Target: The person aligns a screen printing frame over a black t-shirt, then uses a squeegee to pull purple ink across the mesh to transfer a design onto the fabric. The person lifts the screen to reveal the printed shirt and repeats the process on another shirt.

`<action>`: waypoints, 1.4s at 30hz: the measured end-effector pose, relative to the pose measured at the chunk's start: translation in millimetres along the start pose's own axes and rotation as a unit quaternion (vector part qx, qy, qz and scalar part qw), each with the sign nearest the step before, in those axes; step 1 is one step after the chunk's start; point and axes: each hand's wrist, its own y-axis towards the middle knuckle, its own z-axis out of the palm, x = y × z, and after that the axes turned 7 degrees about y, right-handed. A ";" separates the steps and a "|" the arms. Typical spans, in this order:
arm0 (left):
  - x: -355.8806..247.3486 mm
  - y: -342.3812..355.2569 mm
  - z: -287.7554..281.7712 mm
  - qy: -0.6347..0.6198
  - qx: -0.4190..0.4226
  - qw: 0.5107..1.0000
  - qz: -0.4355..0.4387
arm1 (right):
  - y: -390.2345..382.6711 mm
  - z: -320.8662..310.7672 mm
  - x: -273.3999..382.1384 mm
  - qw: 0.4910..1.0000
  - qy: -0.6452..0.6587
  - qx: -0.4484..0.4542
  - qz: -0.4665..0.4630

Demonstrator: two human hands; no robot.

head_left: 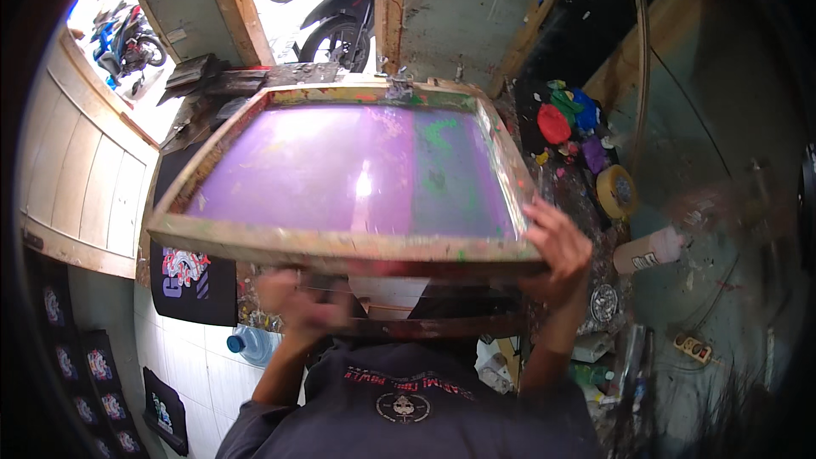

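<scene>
A wooden screen-printing frame (365, 245) with purple and green mesh (323, 161) spans the workbench, its front edge raised above the bench. My right hand (557, 246) grips its front right corner, fingers curled over the side rail. My left hand (302, 297) is under the front left of the frame, smeared by motion; whether it holds anything is unclear. Below the frame a white sheet (387, 293) and dark material show partly. A black printed cloth (191, 297) hangs at the bench's left.
Right of the frame lie coloured ink piles (552, 123), a tape roll (616, 191), a squeeze bottle (646, 248) and a power strip (693, 348). A blue-capped water jug (251, 342) stands below left. Printed black pieces (98, 357) hang far left. Motorbikes (336, 34) are beyond the doorway.
</scene>
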 end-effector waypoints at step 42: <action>2.7 -1.5 236.9 -0.059 0.319 0.934 -0.149 | -6.8 -3.6 -15.8 0.995 -0.059 0.042 -0.064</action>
